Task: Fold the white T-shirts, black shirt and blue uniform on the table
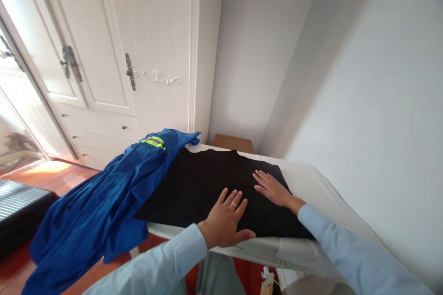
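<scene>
A black garment [207,184], perhaps a shirt, lies spread out over a white padded board [308,177]. My left hand [224,223] rests on its near part, fingers stretched out and a ring on one of them. Farther right, my right hand [273,189] lies flat on the garment with its fingers apart. Neither hand grips anything. Beside the black cloth, a blue garment [117,198] with a yellow and grey reflective band drapes over the board's left end and hangs down toward the floor.
A white wardrobe [159,32] stands behind the board at the left. Grey-white walls [363,101] close in at the right. A brown box [233,142] sits in the corner. At the far left is a dark ribbed case [24,203] on the reddish floor [69,177].
</scene>
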